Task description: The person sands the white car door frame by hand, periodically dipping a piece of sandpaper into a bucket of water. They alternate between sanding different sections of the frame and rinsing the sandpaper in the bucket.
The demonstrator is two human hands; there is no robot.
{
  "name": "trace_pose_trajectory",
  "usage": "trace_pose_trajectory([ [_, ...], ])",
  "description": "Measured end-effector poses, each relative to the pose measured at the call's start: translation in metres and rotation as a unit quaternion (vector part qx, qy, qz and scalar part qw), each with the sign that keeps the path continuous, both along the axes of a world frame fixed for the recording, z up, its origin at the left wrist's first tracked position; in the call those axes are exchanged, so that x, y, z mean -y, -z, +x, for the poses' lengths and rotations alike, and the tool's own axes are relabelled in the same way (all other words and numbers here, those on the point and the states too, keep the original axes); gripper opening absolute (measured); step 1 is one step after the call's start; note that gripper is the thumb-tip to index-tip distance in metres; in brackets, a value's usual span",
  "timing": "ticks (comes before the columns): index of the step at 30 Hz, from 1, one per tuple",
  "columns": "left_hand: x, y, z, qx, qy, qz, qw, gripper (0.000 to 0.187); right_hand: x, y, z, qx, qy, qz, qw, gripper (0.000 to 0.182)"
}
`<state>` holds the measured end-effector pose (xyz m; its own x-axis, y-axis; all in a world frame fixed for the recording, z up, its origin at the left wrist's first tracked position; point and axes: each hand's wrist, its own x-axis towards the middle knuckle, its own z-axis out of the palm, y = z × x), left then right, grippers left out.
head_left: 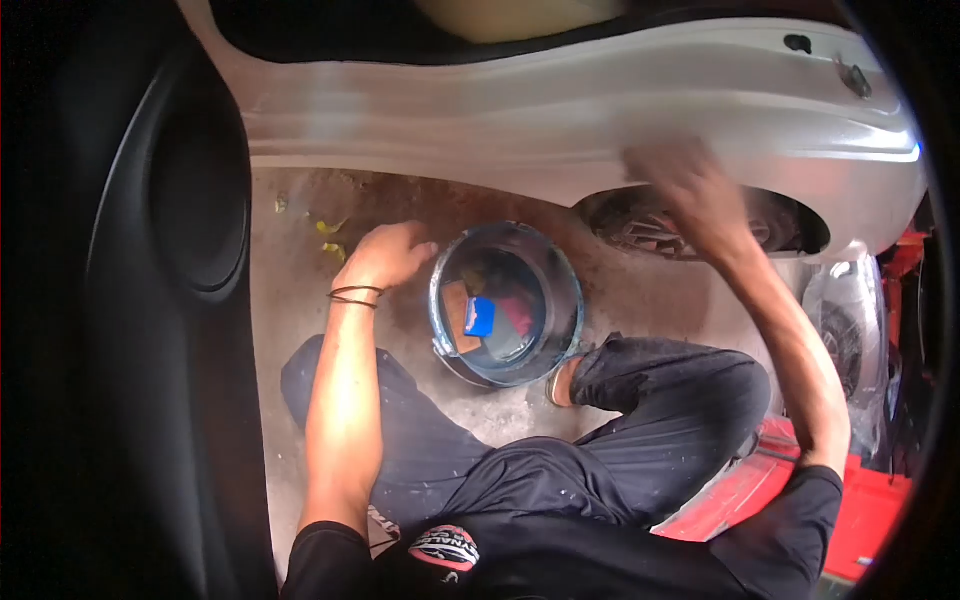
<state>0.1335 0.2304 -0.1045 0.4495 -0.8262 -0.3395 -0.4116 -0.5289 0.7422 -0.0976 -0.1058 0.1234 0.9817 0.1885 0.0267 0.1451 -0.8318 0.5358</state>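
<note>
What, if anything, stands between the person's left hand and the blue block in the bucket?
The bucket's left rim does: the left hand is outside it, at its upper left in the view, and the blue block lies inside. Nothing visible covers the block from above.

Fisheye view with black edges, glare on silver bodywork, right hand (683,180) motion-blurred.

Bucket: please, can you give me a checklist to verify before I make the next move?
1. Bucket upright on the floor: ok.
2. Blue block inside the bucket: ok.
3. Foot well away from the bucket: not ok, close beside it.
4. Floor free of yellow scraps: not ok.
5. Left hand off the car: ok.
6. Right hand empty: cannot tell, blurred.
</note>
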Motion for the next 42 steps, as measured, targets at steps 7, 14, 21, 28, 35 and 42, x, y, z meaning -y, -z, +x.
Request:
trace_pose_trajectory([
  [7, -0.011, -0.026, -0.008, 0.055, -0.003, 0.013, 0.998, 0.052, 0.002, 0.074, 0.018, 0.092, 0.026, -0.002, 0.995, 0.06],
  [14, -0.019, -0.035, -0.025, -0.011, -0.014, -0.04, 0.999, 0.051, -0.065, 0.239, 0.119, 0.099, 0.033, 0.206, 0.973, 0.058],
  [21, -0.041, -0.042, -0.015, 0.039, -0.03, -0.008, 0.999, 0.052, -0.036, 0.176, 0.064, 0.043, -0.01, 0.172, 0.984, 0.064],
  [28, -0.036, -0.028, -0.019, 0.029, -0.011, -0.01, 0.999, 0.052, -0.126, 0.253, 0.165, 0.126, 0.028, 0.339, 0.932, 0.06],
  [35, -0.037, -0.041, -0.018, 0.035, -0.023, 0.0, 0.999, 0.051, -0.048, 0.191, 0.075, 0.048, -0.01, 0.175, 0.983, 0.061],
  [42, -0.04, -0.049, -0.04, 0.036, -0.01, -0.037, 0.999, 0.05, -0.149, 0.271, 0.217, 0.103, -0.006, 0.385, 0.917, 0.066],
])
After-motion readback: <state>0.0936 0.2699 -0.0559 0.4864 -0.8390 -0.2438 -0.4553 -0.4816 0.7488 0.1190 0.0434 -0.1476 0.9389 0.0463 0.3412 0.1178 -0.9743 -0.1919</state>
